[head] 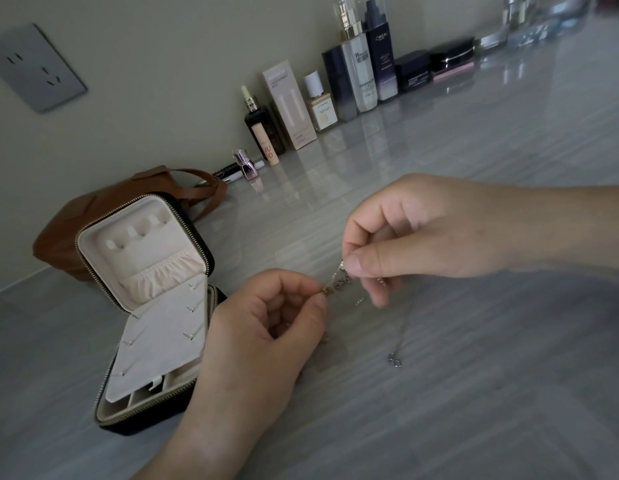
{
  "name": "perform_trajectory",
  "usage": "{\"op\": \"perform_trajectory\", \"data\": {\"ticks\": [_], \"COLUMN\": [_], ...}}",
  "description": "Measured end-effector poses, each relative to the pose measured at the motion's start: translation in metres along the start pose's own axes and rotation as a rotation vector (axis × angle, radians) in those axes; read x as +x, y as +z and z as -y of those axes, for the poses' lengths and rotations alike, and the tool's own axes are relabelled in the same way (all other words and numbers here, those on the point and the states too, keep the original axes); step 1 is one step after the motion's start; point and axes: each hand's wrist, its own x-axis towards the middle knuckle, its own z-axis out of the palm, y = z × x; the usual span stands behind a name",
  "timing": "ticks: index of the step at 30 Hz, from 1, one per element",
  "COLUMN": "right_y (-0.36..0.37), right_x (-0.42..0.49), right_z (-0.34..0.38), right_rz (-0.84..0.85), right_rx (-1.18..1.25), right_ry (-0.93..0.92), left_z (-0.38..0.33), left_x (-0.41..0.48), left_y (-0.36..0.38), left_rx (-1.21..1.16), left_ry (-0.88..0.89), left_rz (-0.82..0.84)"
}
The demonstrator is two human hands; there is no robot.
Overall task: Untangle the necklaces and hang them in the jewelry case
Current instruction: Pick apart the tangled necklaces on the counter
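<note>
My left hand (266,323) pinches a small gold piece of the necklaces (339,281) between thumb and forefinger. My right hand (425,233) pinches the chains just above it, its other fingers curled. The knot between my fingertips is blurred, and I cannot tell how many chains are in it. One thin chain drops from my right hand to a silver pendant (395,360); whether it rests on the table (474,393) I cannot tell. My left wrist hides a corner of the open case (145,251) on the left. Behind it sits a brown bag (93,216), and bottles (353,74) line the wall.
</note>
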Motion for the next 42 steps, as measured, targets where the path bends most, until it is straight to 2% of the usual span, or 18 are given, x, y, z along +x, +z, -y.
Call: {"op": "perform_trajectory", "data": {"ticks": [5,10,14,17,19,23,25,31,36,42], "right_y": [0.0,0.008,0.009,0.003,-0.001,-0.001,-0.001,-0.007,0.003,0.011], "right_x": [-0.002,-0.002,-0.004,-0.001,0.001,-0.002,-0.002,-0.003,0.006,0.007], "right_z": [-0.001,-0.004,-0.001,-0.003,-0.006,-0.01,-0.012,-0.011,-0.013,-0.013], "right_rz": [0.074,0.213,0.303,0.128,0.036,0.139,0.167,0.21,-0.093,-0.163], "right_rx": [0.101,-0.003,-0.033,-0.007,-0.103,-0.392,-0.45,-0.403,-0.306,-0.353], "right_ry": [-0.041,-0.141,-0.123,-0.132,-0.134,-0.119,-0.091,-0.089,-0.201,-0.259], "left_z": [0.0,-0.002,-0.004,-0.003,-0.002,-0.002,-0.002,-0.001,-0.002,-0.002], "left_x": [0.001,0.001,0.001,0.001,0.001,0.001,0.001,0.0,-0.001,-0.001], "left_y": [-0.002,-0.001,0.0,-0.001,-0.001,-0.002,-0.002,-0.001,-0.002,-0.002], "left_rx": [0.026,0.0,-0.023,-0.021,-0.042,-0.092,-0.087,-0.097,-0.077,-0.042], "left_ry": [0.01,0.016,0.001,0.005,-0.01,-0.018,-0.016,-0.02,-0.022,-0.012], "left_rz": [0.007,0.016,0.011,0.006,-0.004,-0.021,-0.016,0.004,0.038,0.048]}}
